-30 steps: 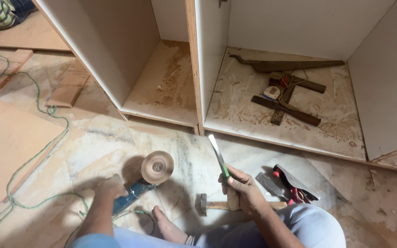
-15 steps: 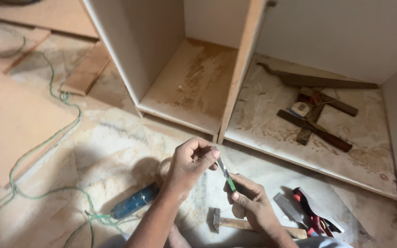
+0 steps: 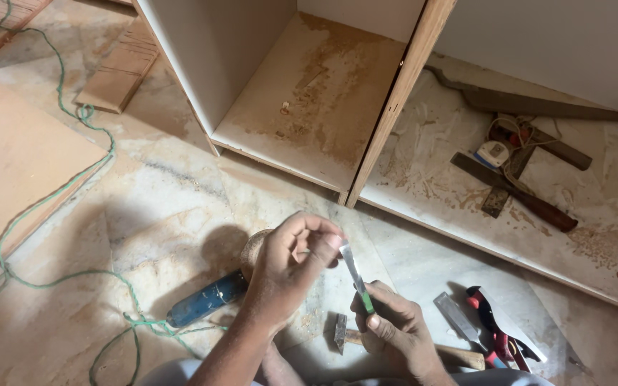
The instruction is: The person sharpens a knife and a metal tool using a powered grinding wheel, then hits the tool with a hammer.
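Chisel (image 3: 356, 275): a slim tool with a bright metal blade and a green handle section, held above the marble floor (image 3: 180, 207) near the middle of the view. The right hand (image 3: 395, 332) has its grip closed round the green handle from below, which steadies the tool. The left hand (image 3: 291, 261) has thumb and fingertips pinched together at the blade's upper end, apparently feeling or checking the tip; whether they truly touch the edge cannot be confirmed from this angle.

Orientation: the long axis runs steeply, the blade tip pointing far and slightly left towards the open cabinet (image 3: 309, 107), the handle end pointing near and right towards the person's lap.

Surroundings: a blue-bodied power grinder (image 3: 205, 299) lies on the floor just left of the left wrist, its green cord (image 3: 66, 186) trailing away left. A hammer (image 3: 366, 342) lies on the floor under the right hand. A second flat chisel (image 3: 455, 319) and red-handled pliers (image 3: 491, 329) lie to the right. Wooden offcuts and a small white device (image 3: 493, 153) rest in the right-hand cabinet bay
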